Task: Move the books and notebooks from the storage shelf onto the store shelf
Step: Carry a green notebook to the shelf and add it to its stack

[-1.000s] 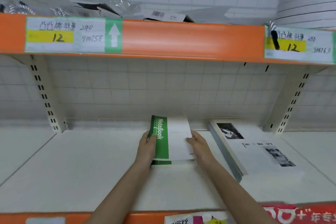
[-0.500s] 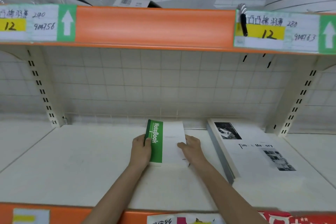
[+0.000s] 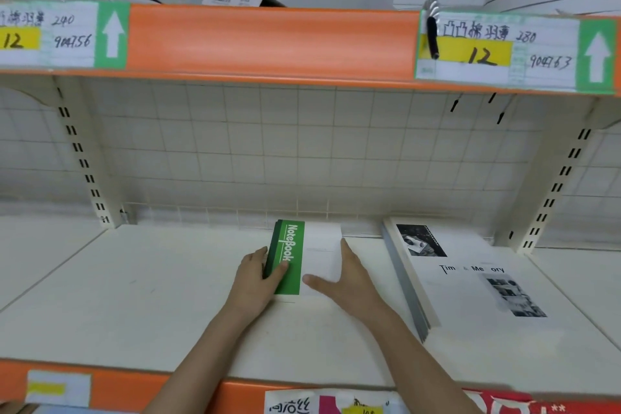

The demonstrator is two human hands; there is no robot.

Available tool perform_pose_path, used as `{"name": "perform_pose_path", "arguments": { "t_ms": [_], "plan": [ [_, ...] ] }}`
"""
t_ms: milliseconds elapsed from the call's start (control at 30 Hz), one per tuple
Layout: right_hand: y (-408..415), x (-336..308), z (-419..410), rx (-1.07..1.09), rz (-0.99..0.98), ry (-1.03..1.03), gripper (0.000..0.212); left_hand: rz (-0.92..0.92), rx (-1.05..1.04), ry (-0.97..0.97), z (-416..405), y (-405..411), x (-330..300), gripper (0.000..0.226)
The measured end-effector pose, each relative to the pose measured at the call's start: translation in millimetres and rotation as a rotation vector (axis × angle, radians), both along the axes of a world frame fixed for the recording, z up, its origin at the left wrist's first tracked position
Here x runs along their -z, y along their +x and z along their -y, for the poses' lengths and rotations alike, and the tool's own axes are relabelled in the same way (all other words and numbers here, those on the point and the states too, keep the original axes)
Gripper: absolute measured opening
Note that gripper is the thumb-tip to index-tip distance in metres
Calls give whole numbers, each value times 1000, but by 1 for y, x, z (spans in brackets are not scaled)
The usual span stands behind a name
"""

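Note:
A white notebook (image 3: 319, 252) with a green band reading "NoteBook" lies flat on the white store shelf (image 3: 151, 296), close to the tiled back wall. My left hand (image 3: 255, 282) grips its left edge, with the thumb on the green band and the fingers round the spine side. My right hand (image 3: 353, 282) rests against its right edge with straight fingers, and the thumb lies across the white cover. To the right sits a stack of large white books (image 3: 470, 299) with black-and-white photos on the cover.
An orange-edged upper shelf (image 3: 268, 44) with price labels hangs overhead, holding wrapped goods. Slotted uprights stand at the left (image 3: 84, 161) and right (image 3: 554, 185). The shelf's orange front lip (image 3: 134, 390) runs below my forearms. Bare shelf surface stretches to the left of the notebook.
The notebook has slid further back toward the wall. My right hand has shifted to its right edge, its thumb now spread over the cover.

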State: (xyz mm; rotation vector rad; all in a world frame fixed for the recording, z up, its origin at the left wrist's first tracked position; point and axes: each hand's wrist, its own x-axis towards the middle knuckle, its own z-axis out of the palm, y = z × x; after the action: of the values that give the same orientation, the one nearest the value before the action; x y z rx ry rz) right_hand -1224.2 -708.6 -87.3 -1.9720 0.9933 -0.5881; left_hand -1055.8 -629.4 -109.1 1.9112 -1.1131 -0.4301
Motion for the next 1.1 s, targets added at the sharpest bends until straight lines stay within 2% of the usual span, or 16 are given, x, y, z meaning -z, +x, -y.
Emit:
{"name": "perform_pose_path", "arguments": {
  "t_ms": [67,200,267,367,700,800,900,1000,1100],
  "plan": [
    [1,2,-1,-51,-60,-33,119,-3,98,-48,-11,-4,-7,24],
    [-1,5,-4,-114,-114,-71,132,51,252,-42,-24,-7,-9,51],
    [-1,5,-6,-115,-125,-124,131,65,259,-36,-25,-4,-7,61],
    [-1,4,-6,-100,-145,-155,127,67,234,-45,-27,-4,-7,65],
    [3,7,-1,-76,-165,-113,132,51,201,-96,-25,-4,-7,66],
    [2,5,-2,-95,-194,-120,127,71,195,-97,-24,-4,-6,65],
    [-2,4,-3,-129,-230,-141,111,136,192,-74,-24,-5,-6,66],
    [-3,9,-4,-124,-318,-201,111,250,221,20,-25,-3,-2,80],
    [-2,13,-1,-139,-433,-347,107,482,286,-12,-25,-1,3,89]
  ]
}}
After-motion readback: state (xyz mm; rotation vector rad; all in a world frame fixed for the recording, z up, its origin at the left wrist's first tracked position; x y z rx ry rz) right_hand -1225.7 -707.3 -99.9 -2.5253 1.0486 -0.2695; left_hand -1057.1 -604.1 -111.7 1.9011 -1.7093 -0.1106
